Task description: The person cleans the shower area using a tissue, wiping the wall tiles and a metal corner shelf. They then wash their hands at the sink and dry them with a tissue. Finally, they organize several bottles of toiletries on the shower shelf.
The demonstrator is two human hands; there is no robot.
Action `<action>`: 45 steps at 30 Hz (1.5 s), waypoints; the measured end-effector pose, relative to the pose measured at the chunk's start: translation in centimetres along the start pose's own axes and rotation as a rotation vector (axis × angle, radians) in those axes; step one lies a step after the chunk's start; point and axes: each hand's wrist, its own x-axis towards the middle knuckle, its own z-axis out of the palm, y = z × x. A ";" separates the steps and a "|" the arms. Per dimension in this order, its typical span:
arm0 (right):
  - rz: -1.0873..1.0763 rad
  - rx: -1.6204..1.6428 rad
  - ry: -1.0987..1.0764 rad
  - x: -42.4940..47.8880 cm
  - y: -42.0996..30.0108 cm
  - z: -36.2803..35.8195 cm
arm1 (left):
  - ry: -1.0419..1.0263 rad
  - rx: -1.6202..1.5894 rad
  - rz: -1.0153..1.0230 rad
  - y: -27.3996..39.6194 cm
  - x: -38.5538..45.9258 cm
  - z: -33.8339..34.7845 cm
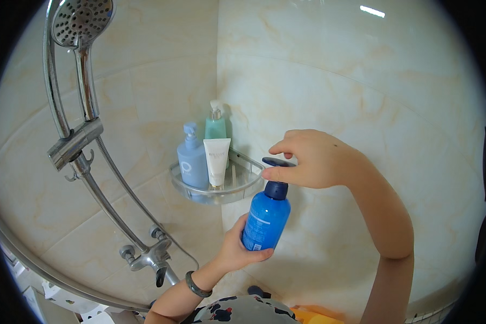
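Note:
My left hand (pixel 241 251) grips a blue pump bottle (pixel 267 218) around its lower part, holding it up tilted slightly to the right. The bottle bears white writing and a printed code. At its top, my right hand (pixel 312 160) is at the dark blue pump head (pixel 277 162), thumb on the near side and fingers curled above. Part of the pump is hidden behind the thumb. Just beyond the bottle, a metal corner shelf (pixel 247 188) carries a light blue pump bottle (pixel 192 162), a white tube (pixel 217 160) standing on its cap, and a teal pump bottle (pixel 215 127).
On the left wall, a chrome shower head (pixel 83 20) sits in a holder on a riser rail (pixel 101 198) with a hose. A mixer tap (pixel 152 257) is mounted low. Marbled tile walls (pixel 328 101) meet behind the shelf. Something orange (pixel 316 316) lies at the bottom.

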 end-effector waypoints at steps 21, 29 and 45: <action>-0.306 0.506 -0.366 2.8 1.8 -0.2 | -0.825 -1.541 -0.340 -2.1 -1.1 -1.7; -0.008 0.522 -0.398 2.4 1.5 0.5 | -0.754 -1.375 -0.412 -2.4 -1.5 -1.2; 0.416 0.382 -0.422 1.1 0.5 -0.9 | -0.440 -0.516 -0.208 -2.1 -1.5 -0.6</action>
